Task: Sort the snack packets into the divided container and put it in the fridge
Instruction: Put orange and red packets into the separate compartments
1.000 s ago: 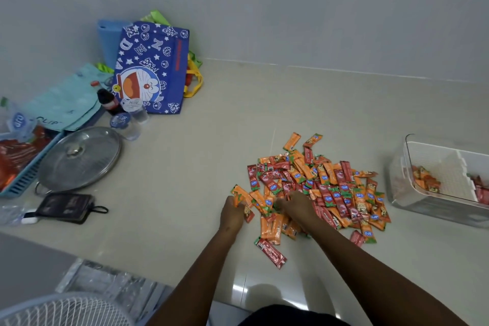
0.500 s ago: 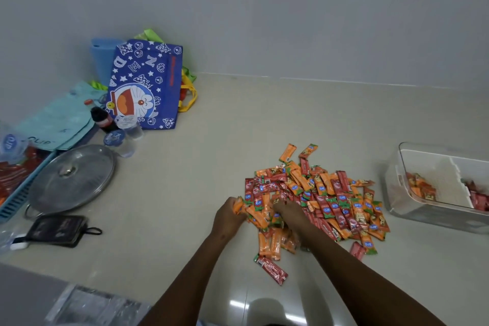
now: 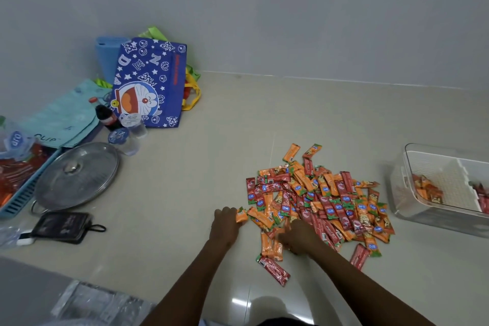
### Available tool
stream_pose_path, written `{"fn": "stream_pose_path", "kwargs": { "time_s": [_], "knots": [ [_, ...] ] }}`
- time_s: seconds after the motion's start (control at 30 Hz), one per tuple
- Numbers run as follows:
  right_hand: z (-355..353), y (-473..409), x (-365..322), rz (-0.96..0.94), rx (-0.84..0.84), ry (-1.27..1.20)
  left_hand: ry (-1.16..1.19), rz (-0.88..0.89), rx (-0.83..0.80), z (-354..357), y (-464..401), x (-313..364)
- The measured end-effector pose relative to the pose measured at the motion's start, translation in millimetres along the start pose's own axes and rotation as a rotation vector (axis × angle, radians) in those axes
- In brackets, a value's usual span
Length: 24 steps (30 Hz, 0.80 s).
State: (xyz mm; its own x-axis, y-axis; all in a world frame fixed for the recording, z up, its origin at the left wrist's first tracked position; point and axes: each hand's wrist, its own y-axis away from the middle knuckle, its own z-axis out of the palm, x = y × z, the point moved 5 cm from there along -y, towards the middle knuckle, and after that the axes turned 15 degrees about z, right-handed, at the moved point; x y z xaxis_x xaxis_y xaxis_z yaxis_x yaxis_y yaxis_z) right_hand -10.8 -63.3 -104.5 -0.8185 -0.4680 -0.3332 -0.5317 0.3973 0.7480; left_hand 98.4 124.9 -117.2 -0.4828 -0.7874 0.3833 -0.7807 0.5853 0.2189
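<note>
A heap of red and orange snack packets [image 3: 325,201] lies on the tiled floor. My left hand [image 3: 225,223] is at the heap's left edge and grips an orange packet [image 3: 241,215]. My right hand [image 3: 297,237] is down on the near side of the heap, fingers curled over orange packets [image 3: 270,245]; what it holds is hidden. A single red packet [image 3: 274,270] lies apart, close to me. The clear divided container [image 3: 402,188] stands at the right, with orange packets in its left compartment and red ones in the right.
A steel pan lid [image 3: 76,176] and a black pouch [image 3: 63,226] lie at the left. A blue basket [image 3: 21,198], a cola bottle [image 3: 105,116], water cups [image 3: 124,137] and a blue cartoon bag [image 3: 150,82] sit near the wall.
The camera has tilted a little. My left hand has drawn slightly left with an orange packet in it. My right hand has stayed on the near edge of the heap.
</note>
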Motion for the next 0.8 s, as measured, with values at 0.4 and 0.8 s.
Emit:
{"fn": "stream_pose_path", "kwargs": {
  "time_s": [0.4, 0.8],
  "knots": [
    [-5.4, 8.4, -3.4, 0.022, 0.011, -0.286, 0.456, 0.101, -0.099, -11.1, -22.6, 34.8],
    [-27.0, 24.7, 9.2, 0.077, -0.133, -0.7, 0.176, 0.149, 0.102, -20.0, -24.0, 27.6]
  ]
}}
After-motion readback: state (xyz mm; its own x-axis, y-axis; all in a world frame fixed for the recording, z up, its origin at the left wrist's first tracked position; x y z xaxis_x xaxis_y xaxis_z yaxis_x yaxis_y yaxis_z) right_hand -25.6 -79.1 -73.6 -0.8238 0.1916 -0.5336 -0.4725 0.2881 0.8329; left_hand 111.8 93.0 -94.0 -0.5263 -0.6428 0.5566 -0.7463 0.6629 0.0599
